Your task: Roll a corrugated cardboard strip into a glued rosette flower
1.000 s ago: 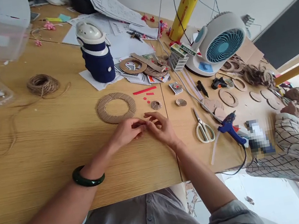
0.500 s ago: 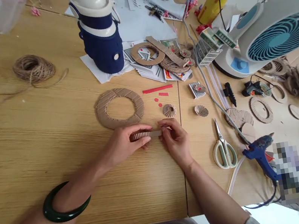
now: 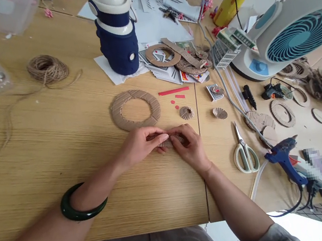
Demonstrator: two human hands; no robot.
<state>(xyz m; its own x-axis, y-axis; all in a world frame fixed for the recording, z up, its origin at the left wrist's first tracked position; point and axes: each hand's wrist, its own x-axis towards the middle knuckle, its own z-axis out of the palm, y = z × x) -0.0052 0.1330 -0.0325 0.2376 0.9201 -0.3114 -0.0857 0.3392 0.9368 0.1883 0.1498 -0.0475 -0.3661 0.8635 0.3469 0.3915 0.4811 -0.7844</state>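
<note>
pinching cardboard strip (image 3: 166, 142), fingers (image 3: 162, 137) closed

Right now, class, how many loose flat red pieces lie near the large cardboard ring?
4: a long strip right of the cardboard ring, a short strip below the first, then an upper dot and a lower dot. The left hand and right hand could hide more.
</note>
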